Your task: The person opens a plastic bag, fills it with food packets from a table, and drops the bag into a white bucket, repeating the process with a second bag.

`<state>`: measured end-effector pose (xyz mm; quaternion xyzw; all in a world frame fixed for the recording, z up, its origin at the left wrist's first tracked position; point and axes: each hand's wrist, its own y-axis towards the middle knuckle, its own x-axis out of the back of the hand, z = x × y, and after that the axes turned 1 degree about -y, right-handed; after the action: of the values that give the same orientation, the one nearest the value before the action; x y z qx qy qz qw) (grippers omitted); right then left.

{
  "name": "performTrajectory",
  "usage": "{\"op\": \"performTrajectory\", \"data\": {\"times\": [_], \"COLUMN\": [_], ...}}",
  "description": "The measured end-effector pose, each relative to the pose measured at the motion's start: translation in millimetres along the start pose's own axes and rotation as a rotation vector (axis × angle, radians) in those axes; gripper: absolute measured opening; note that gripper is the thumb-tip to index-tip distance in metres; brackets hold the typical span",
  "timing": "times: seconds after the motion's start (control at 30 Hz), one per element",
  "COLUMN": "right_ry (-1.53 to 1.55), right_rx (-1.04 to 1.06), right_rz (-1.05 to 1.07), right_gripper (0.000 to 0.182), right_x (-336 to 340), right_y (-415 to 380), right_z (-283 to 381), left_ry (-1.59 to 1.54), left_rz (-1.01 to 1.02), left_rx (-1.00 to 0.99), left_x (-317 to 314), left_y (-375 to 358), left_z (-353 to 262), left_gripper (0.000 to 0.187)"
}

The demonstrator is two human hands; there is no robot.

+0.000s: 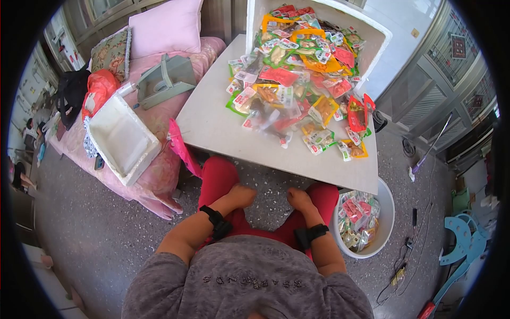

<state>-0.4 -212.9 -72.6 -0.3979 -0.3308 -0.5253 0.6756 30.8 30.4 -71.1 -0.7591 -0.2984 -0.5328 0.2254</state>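
My left hand (243, 196) rests as a loose fist by my left thigh, below the table edge. Opposite it, my right hand (299, 199) is also curled closed, near my right thigh. Nothing shows in either hand. Above them on the table, a big heap of small sealed food packets (284, 77) in red, orange, green and clear wrapping spills out of a white foam box (387, 32) lying on its side. To the right of my leg, a white bucket (389, 212) holds more such packets (358, 218).
The table (212, 117) has a pink plastic bag (183, 149) at its left corner. On the bed at left are a white foam box lid or tray (125, 135), a grey-green carrier (164, 80) and pillows (164, 29). Cables (409, 242) and a blue plastic object (465, 244) lie at right.
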Motion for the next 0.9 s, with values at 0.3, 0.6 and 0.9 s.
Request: {"op": "performTrajectory", "data": {"times": [0.3,0.6,0.9], "right_ry": [0.019,0.002,-0.025], "right_rx": [0.010,0.019,-0.004], "right_rz": [-0.008,-0.007,0.029], "right_gripper": [0.018,0.019,0.020], "right_x": [-1,-5,-7], "right_y": [-1,-1,-1], "right_z": [0,-6,-4], "left_ry": [-0.020,-0.066,-0.046], "left_rz": [0.019,0.018,0.049], "left_rx": [-0.013,0.015,0.005], "left_x": [-4,-1,-8], "left_y": [0,2,4], "left_z": [1,-6,-4], "left_gripper": [0.014,0.013,0.013]}}
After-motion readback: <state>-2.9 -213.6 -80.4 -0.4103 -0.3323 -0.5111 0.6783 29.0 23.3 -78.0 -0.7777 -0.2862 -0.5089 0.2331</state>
